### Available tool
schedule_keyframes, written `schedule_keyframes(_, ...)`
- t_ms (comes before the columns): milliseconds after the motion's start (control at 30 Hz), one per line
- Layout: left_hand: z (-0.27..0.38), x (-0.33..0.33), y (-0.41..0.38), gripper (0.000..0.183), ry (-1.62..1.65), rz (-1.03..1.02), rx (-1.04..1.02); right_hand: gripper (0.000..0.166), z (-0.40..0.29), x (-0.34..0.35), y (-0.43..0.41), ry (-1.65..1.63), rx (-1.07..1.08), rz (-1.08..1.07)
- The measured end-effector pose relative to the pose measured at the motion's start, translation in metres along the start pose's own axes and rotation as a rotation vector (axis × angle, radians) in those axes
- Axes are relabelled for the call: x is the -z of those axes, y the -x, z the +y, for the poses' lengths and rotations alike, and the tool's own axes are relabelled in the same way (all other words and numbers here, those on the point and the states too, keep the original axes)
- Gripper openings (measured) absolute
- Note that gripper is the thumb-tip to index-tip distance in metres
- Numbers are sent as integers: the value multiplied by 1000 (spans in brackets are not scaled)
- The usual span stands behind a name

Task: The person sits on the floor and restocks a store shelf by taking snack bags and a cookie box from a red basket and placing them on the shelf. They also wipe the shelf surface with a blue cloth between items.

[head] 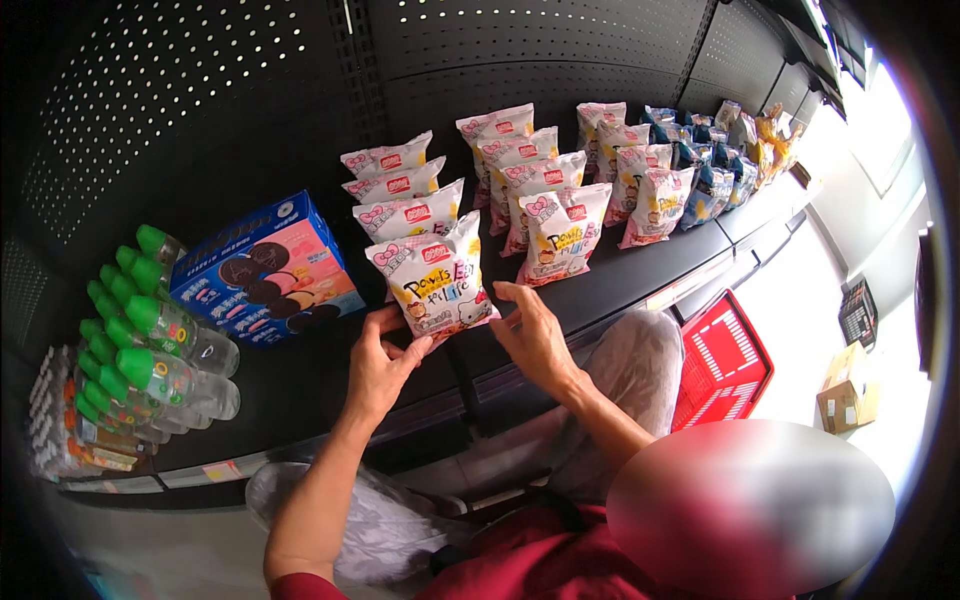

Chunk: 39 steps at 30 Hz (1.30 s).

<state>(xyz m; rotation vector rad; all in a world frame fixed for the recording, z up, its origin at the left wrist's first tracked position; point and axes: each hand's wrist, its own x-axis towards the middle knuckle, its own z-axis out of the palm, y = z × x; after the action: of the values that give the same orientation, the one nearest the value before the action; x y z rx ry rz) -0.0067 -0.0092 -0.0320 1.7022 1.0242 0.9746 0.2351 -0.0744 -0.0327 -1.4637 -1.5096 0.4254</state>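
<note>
Both hands are at the front snack bag (pixel 435 281) of the nearest row on the black shelf. It is a white and pink pouch bearing printing and cartoon figures. My left hand (pixel 380 367) pinches its lower left corner, thumb in front and fingers at its side. At the bag's lower right, my right hand (pixel 536 341) has its fingers apart and holds nothing; whether a fingertip touches the bag, I cannot tell. Behind the front bag stand several like it, the closest being another white pouch (pixel 411 214). A second row begins with a similar bag (pixel 564 234) to the right.
A blue cookie box (pixel 266 270) stands left of the bags, beside several green-capped bottles (pixel 161 375). Blue snack bags (pixel 709 196) line the shelf (pixel 409 405) farther right. A red plastic basket (pixel 724 367) and a cardboard box (pixel 844 386) are on the floor. Perforated panels (pixel 187 82) rise behind.
</note>
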Motion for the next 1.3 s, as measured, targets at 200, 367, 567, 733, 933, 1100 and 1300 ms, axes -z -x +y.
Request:
schedule_keyframes(200,-4,-6,-2,45,-3,46,-11,44,0,-13,-4,-40,39,-44)
schedule_keyframes(367,-4,-2,-8,36,-77,155,-73,42,-1,-20,-8,-79,46,-39)
schedule_keyframes(567,-3,-3,-5,37,-104,122,20,41,-3,-21,-11,-69,46,-56)
schedule_keyframes(733,-1,-1,-4,40,-125,116,11,44,-3,-20,-10,-86,38,-40)
schedule_keyframes(933,-1,-1,-3,42,-107,154,6,46,-2,-18,-7,-71,38,-36)
schedule_keyframes(1100,3,-5,-5,33,-24,273,-50,43,-7,-8,-1,-69,98,2)
schedule_keyframes(1300,12,-6,5,29,-53,249,-89,34,-26,31,-5,-24,198,95)
